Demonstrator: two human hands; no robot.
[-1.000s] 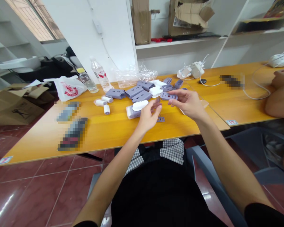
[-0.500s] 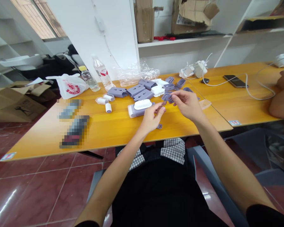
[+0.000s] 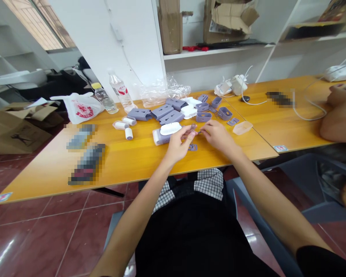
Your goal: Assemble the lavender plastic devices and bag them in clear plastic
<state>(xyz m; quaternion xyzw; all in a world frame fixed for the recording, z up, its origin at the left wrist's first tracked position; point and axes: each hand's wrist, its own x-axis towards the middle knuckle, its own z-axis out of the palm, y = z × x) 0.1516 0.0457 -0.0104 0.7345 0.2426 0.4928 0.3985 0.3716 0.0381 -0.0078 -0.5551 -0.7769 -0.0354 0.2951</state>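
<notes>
My left hand (image 3: 178, 145) pinches a small lavender plastic part (image 3: 192, 128) between thumb and fingers. Just to its right, my right hand (image 3: 216, 136) holds a thin, tiny piece (image 3: 200, 132) at its fingertips; its exact shape is too small to tell. The hands nearly touch. Beside my left hand lies a lavender housing (image 3: 160, 137) with a white brush head (image 3: 170, 129) on it. A small lavender clip (image 3: 192, 147) lies below my left hand. Several lavender housings (image 3: 167, 113) and frames (image 3: 225, 113) lie farther out.
White rollers (image 3: 128, 133) lie left on the orange table (image 3: 127, 161), near plastic bottles (image 3: 119, 89) and a white bag (image 3: 81, 108). A clear tray (image 3: 242, 127) sits right. A co-worker's arm (image 3: 341, 115) rests at far right.
My right hand has moved down and left, closer to my left hand. The lavender frames it covered now show, and the view has shifted slightly.
</notes>
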